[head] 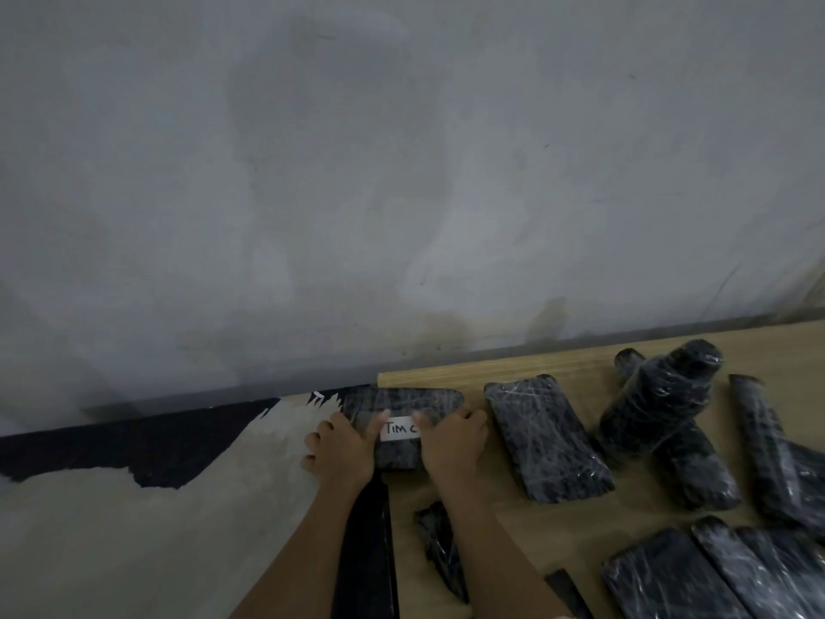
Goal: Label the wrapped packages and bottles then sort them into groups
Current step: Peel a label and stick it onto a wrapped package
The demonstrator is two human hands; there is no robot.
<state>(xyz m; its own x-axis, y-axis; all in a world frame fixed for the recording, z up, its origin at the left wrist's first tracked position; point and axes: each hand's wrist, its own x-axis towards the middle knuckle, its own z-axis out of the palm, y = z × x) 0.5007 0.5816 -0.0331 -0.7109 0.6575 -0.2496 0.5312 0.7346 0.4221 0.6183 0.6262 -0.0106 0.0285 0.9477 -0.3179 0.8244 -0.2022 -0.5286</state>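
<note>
Closely, left hand [341, 449] and right hand [451, 440] curled round the sides of a flat black film-wrapped package [402, 402] at the far left corner of the wooden desk [491, 373], both thumbs pressing its white handwritten label [398, 429], black film-wrapped bottle [660, 395] near the far edge.

The right hand [451, 444] hides the end of the label [398, 429] on the held package [402, 400]: only "TIM C" reads. Other packages [669, 578] at lower right are cut by the picture's edge.

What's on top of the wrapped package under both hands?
A white label on the wrapped package, reading "TIM C". The left hand and right hand press thumbs on its ends; the right thumb hides any further writing.
</note>
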